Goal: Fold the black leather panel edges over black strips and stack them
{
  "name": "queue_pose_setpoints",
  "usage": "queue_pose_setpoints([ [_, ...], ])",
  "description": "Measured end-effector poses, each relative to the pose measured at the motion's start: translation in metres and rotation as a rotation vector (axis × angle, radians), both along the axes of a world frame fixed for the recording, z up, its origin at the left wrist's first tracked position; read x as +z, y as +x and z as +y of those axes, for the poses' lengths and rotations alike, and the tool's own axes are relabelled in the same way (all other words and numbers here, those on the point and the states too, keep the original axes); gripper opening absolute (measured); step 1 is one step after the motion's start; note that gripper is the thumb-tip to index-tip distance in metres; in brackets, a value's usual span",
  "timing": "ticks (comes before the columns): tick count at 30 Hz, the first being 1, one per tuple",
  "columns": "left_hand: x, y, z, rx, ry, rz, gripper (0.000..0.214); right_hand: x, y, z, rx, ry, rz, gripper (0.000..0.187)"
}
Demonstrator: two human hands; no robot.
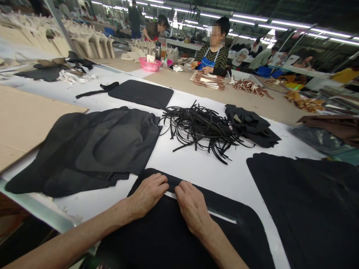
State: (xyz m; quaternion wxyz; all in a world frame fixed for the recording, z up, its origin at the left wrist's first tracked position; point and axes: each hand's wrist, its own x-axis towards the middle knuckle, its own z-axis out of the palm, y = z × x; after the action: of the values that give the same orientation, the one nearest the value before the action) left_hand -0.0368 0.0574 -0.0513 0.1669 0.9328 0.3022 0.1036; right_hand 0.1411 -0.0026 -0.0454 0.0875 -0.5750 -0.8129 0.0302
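Note:
A large black sheet (157,235) with rounded corners lies in front of me at the table's near edge, and I cannot tell whether it is one layer or several. Across its upper part runs a narrow white line (223,216), either a strip or a gap. My left hand (151,190) is closed, its curled fingers gripping the sheet at the line's left end. Just to the right, my right hand (190,200) is also closed on the sheet, fingertips bent under. A short piece of the white line shows between both hands. What lies under the fingertips is hidden.
Black cut pieces (106,145) are piled at left, with a heap of thin black strips (204,129) beyond my hands. More black sheets (308,201) lie at right. A black panel (143,92) lies farther back. Across the table, a person (214,56) wears a blue apron.

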Motion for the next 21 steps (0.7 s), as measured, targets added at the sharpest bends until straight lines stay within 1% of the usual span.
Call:
queue_pose_setpoints([
  [3, -0.003, 0.001, 0.001, 0.001, 0.004, -0.022, 0.019, -0.002, 0.001, -0.002, -0.037, 0.000, 0.075, 0.014],
  [5, -0.005, 0.000, 0.001, 0.011, 0.004, -0.044, 0.020, -0.003, 0.002, -0.005, -0.053, 0.034, 0.099, 0.010],
  [7, -0.007, 0.000, 0.000, 0.030, 0.002, -0.069, 0.020, -0.004, 0.003, -0.008, -0.048, 0.078, 0.062, 0.006],
  [10, -0.010, 0.000, 0.000, 0.063, -0.012, -0.124, 0.018, -0.004, 0.011, -0.013, -0.044, 0.112, -0.005, 0.008],
  [14, -0.009, 0.001, 0.003, 0.086, -0.059, -0.183, 0.017, -0.004, 0.030, -0.025, -0.145, 0.075, 0.071, 0.014],
  [18, -0.006, 0.002, 0.007, 0.091, -0.097, -0.146, 0.014, -0.004, 0.054, -0.041, -0.247, 0.035, 0.166, 0.015],
  [21, -0.004, 0.002, 0.010, 0.091, -0.108, -0.129, 0.013, -0.003, 0.068, -0.048, -0.300, 0.042, 0.153, 0.016],
])
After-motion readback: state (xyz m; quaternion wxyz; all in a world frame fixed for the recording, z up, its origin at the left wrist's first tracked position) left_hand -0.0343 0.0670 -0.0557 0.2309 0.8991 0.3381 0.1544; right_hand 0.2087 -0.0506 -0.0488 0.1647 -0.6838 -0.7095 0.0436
